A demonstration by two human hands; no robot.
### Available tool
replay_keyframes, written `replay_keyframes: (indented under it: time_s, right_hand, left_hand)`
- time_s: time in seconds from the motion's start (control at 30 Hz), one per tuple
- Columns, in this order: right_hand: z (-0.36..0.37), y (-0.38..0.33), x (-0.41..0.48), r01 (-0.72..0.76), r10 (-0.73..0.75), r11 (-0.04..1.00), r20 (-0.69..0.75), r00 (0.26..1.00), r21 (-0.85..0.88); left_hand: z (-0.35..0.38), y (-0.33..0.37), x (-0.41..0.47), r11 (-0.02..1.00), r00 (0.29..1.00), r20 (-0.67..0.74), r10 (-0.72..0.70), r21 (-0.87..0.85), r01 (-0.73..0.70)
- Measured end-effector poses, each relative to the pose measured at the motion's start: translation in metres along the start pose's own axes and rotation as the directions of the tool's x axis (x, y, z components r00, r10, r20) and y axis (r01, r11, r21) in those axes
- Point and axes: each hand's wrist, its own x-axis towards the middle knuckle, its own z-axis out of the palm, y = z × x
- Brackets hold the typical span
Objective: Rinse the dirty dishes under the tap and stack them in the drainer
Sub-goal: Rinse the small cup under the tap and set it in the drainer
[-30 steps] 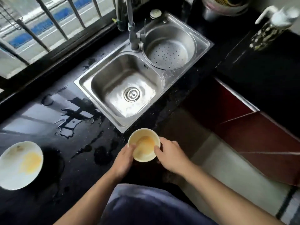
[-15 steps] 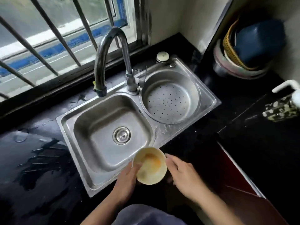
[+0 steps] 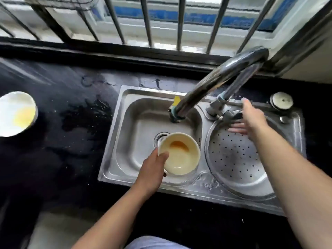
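At the near edge of the rectangular stainless-steel sink basin (image 3: 136,126), the left hand (image 3: 152,172) gripped the small cream ceramic bowl (image 3: 181,159) by its rim, thumb hooked inside. The bowl was held tilted above the drain, with orange residue still in its well. To the right, the round perforated steel drainer (image 3: 239,168) held no dishes.

Farther back, the right hand (image 3: 251,117) was spread wide with fingers straight, holding nothing, at the grey metal tap lever (image 3: 230,115). Motion blur left contact with the lever uncertain. The curved chrome tap (image 3: 221,76) ended in a nozzle (image 3: 176,118) over the far half of the basin, and no water was seen running.

Assessment: the step in hand was opening the tap. The bowl sat nearer than the nozzle and should go directly beneath it, mouth angled toward the drain. The lever should be eased open to limit splashing onto the wet black counter (image 3: 62,159).

A white dish with yellow residue (image 3: 12,112) waited at the counter's left edge.
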Motion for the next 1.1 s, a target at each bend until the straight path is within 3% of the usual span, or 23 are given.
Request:
replay_keyframes:
  time_s: [0.17,0.3,0.7,0.87,0.97,1.1]
  right_hand:
    - [0.013,-0.006,0.051,0.013,-0.014,0.998,-0.024,1.000,-0.057]
    - [0.010,0.007,0.051,0.059,-0.059,0.995,-0.007,0.998,0.074]
    - [0.015,0.009,0.049,0.014,-0.002,0.990,-0.085,0.996,0.138]
    - [0.011,0.019,0.041,0.023,-0.034,0.979,0.053,0.998,0.204]
    - [0.011,0.018,0.033,0.002,-0.008,0.962,0.019,1.000,0.274]
    - [0.007,0.023,0.005,-0.056,0.016,0.946,0.127,0.992,0.320]
  left_hand:
    - [0.005,0.000,-0.003,0.994,0.988,-0.145,-0.052,-0.099,0.038]
    - [0.008,-0.003,-0.005,0.981,0.974,-0.207,-0.097,-0.184,0.059]
    - [0.001,-0.010,-0.011,0.966,0.958,-0.268,-0.105,-0.257,0.034]
    - [0.002,-0.013,-0.009,0.950,0.961,-0.258,-0.096,-0.311,0.012]
    - [0.001,-0.014,-0.007,0.950,0.969,-0.233,-0.086,-0.312,0.009]
    - [-0.001,-0.016,-0.003,0.953,0.970,-0.229,-0.083,-0.304,0.009]
